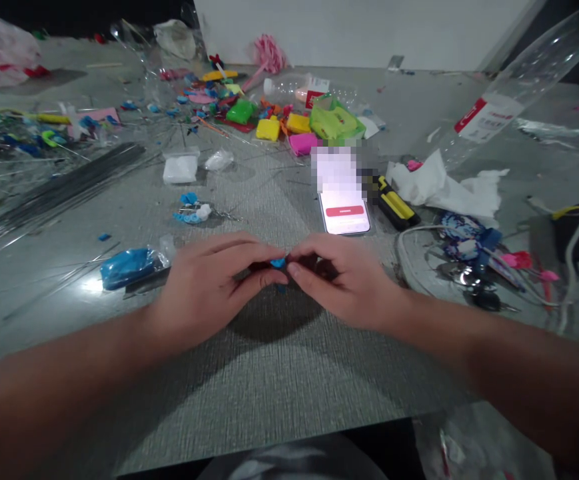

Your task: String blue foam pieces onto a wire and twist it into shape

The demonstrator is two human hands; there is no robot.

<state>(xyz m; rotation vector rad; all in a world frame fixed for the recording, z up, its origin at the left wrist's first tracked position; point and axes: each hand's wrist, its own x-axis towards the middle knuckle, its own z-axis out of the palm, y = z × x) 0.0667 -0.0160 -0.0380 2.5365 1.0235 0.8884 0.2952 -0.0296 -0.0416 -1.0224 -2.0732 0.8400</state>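
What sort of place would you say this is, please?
Probably a craft worktable: thin dark wires lie bundled, a blue packet, perhaps of modelling clay, lies on it, and the left hand pinches a small blue piece.

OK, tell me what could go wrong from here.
The small blue piece, pinched in the fingertips of the left hand, could slip or get squashed, with the right hand crowding it. The left hand might nudge the blue clay packet beside it. The smartphone, face up just beyond the right hand, could be smudged or knocked.
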